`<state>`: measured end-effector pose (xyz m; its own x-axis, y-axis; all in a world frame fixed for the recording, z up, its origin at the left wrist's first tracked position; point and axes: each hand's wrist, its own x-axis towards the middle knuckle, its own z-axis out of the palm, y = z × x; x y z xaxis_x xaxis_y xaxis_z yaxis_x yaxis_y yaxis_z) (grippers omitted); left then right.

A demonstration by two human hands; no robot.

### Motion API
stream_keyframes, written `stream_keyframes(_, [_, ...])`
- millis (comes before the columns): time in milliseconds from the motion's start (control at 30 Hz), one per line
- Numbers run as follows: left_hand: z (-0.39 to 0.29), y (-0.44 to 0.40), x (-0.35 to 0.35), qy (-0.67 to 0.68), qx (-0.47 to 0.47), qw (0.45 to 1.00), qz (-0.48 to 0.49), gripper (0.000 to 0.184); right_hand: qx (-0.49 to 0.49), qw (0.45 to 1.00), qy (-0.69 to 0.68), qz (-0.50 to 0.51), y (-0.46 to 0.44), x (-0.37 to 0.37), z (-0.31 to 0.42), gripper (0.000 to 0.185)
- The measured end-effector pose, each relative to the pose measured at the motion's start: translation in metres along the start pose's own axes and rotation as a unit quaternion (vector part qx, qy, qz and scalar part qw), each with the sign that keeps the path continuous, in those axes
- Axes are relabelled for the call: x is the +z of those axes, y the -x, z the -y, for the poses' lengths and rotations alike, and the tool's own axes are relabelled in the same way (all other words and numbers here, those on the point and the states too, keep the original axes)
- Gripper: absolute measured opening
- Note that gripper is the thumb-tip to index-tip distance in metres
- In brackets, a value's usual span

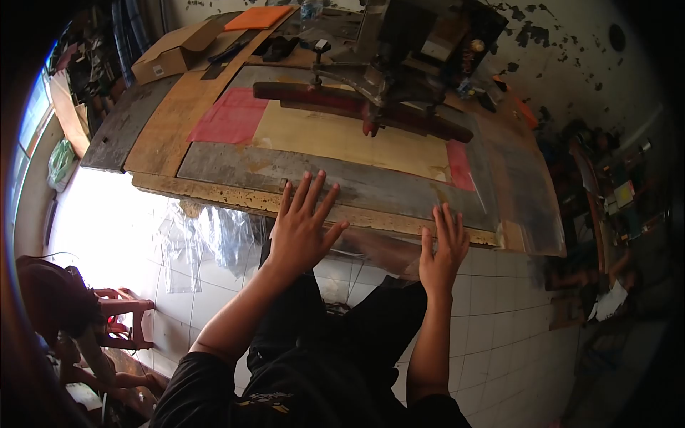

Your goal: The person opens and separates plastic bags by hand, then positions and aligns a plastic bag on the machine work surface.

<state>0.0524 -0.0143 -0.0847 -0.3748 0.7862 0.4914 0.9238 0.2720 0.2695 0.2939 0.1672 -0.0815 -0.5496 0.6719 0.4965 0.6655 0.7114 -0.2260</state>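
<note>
Fingers spread, my left hand (303, 225) rests at the near edge of the worktable (235, 194), its fingertips on the grey plate (307, 165). My right hand (443, 253) lies farther right on the same edge with its fingers extended. Neither hand holds anything. Beyond them, a yellow sheet (342, 143) with a red part at each end lies on the plate. A dark press arm with a long bar (300, 93) stands over the sheet.
A cardboard box (168, 53) and an orange sheet (258, 18) are at the back left. Clear plastic (214, 235) hangs below the near edge. A person (61, 307) is at the lower left beside a red stool (125, 307); another (610, 292) is at the right.
</note>
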Motion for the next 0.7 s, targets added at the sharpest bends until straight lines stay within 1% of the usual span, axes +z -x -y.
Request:
stream_keyframes(133, [-0.001,0.003,-0.001,0.005,-0.001,1.000,0.008,0.071,-0.002,1.000,-0.017,-0.017,-0.002,0.002,-0.002,0.044])
stream_keyframes(367, [-0.002,0.001,-0.005,-0.002,-0.007,1.000,0.024,0.071,-0.009,1.000,-0.013,-0.025,-0.002,0.002,0.002,0.044])
stream_keyframes(567, [-0.003,-0.006,-0.007,-0.013,-0.006,0.999,0.038,0.071,-0.015,0.999,0.051,-0.009,-0.006,-0.005,0.016,0.046])
stream_keyframes(633, [-0.005,-0.007,-0.006,-0.008,-0.008,0.999,0.039,0.071,-0.061,0.996,0.064,0.015,-0.008,-0.007,0.035,0.050])
stream_keyframes(667, [-0.005,-0.008,-0.006,-0.004,-0.010,0.999,0.039,0.071,-0.058,0.996,0.065,0.017,-0.008,-0.008,0.047,0.050])
stream_keyframes(700, [-0.005,-0.008,-0.006,-0.003,-0.008,0.999,0.041,0.071,-0.104,0.993,0.023,0.047,-0.008,-0.007,0.062,0.051])
